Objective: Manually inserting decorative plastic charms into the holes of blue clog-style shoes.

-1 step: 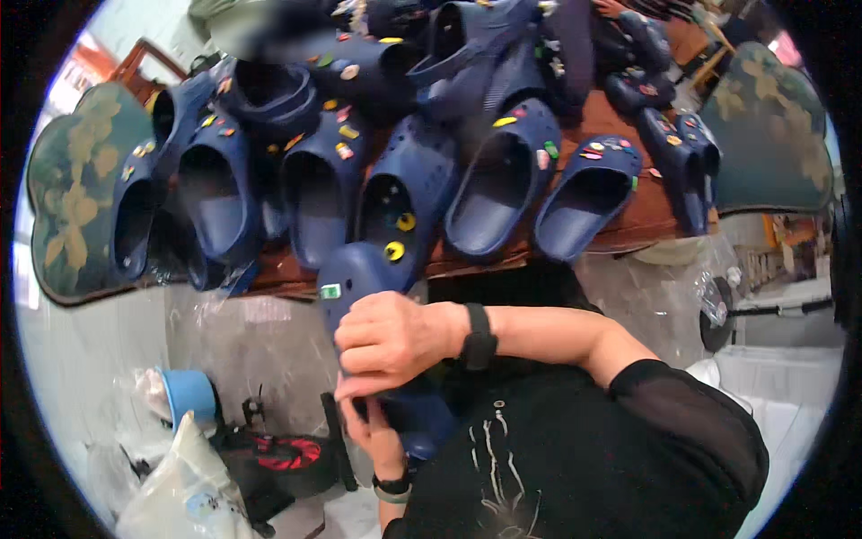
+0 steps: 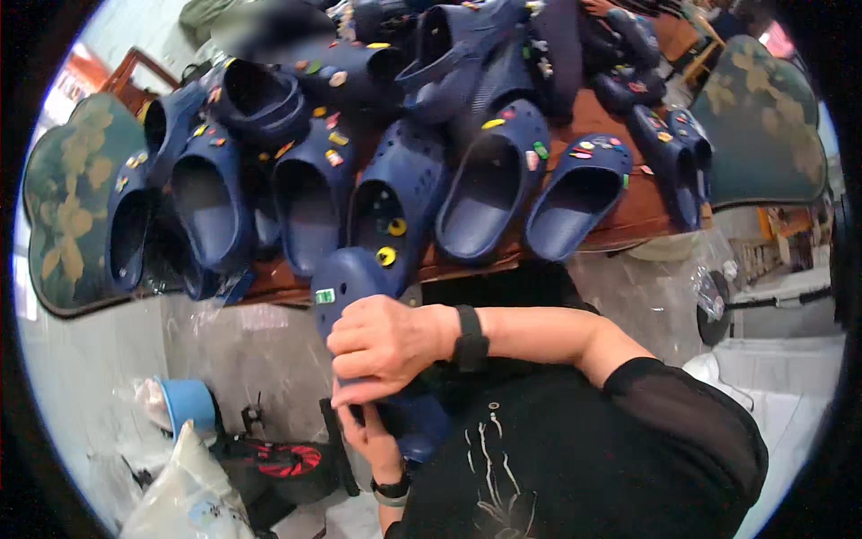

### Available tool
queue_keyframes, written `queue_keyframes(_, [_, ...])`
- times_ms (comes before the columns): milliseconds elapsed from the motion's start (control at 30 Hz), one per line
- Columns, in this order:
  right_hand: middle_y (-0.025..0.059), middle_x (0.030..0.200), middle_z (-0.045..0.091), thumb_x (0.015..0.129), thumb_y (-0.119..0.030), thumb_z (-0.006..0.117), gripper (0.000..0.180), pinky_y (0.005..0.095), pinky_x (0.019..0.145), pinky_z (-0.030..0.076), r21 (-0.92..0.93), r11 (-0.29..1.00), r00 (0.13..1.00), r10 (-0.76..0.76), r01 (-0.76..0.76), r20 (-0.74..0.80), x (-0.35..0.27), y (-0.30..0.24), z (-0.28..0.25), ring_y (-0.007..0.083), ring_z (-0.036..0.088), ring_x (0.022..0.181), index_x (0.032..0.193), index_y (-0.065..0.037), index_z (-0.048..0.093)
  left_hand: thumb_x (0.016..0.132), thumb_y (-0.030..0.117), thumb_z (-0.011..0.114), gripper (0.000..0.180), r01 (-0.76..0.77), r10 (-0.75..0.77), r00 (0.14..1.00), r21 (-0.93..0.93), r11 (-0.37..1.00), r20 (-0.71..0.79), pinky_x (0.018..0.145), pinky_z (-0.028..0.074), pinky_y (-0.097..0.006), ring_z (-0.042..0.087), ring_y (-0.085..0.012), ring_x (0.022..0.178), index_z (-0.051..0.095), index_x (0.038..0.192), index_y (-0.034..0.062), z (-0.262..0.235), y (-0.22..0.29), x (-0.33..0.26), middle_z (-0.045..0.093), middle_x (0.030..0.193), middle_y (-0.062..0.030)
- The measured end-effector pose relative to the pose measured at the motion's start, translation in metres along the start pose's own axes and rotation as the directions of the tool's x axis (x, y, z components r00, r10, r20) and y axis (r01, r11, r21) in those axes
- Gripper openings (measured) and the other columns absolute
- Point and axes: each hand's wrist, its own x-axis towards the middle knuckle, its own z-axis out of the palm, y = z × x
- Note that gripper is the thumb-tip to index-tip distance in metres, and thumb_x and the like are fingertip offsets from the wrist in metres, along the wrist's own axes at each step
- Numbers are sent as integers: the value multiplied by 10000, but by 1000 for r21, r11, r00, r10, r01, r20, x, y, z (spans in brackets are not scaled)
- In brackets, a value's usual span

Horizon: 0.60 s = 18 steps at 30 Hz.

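Navy foam clog [image 2: 346, 278] sits at centre, right hand [image 2: 388, 341] closed over its top, left hand [image 2: 364, 436] gripping beneath at six o'clock; table edge [image 2: 620, 235] crowded with clogs [image 2: 485, 189] at twelve.

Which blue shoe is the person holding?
The clog with a green charm, below the table edge. Both hands, right and left, grip it; the rest lie on the table.

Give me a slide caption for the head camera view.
Both hands, right hand above left hand, grip a navy clog beside a table piled with clogs.

Matt navy foam clog [image 2: 346, 274], glossy wood tbl [image 2: 628, 220].
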Motion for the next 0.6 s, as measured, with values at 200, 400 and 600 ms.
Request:
queue_keyframes(200, [30,578,395,787,-243,728,420,349,460,338,94,993,997,-73,74,-7,4,9,-6,218,464,500,549,-114,406,999,82,492,475,-42,43,999,-33,999,21,1071,322,-334,432,-220,1270,353,1431,-58,5,8,8,431,1428,-151])
queue_keyframes(400, [23,529,380,790,-182,717,430,352,434,317,56,996,996,-61,64,-59,9,11,-9,212,451,456,526,-110,386,995,144,516,496,-89,89,996,21,996,5,1051,333,-325,459,-211,1230,366,1419,-65,17,20,12,473,1387,-138])
queue_keyframes(600, [47,522,395,785,-112,731,440,348,417,324,-24,999,982,18,-23,-187,16,12,-8,229,447,435,525,-101,376,991,137,515,466,23,-28,999,-161,987,-28,1025,356,-336,496,-215,1147,397,1391,-72,24,20,17,495,1347,-135])
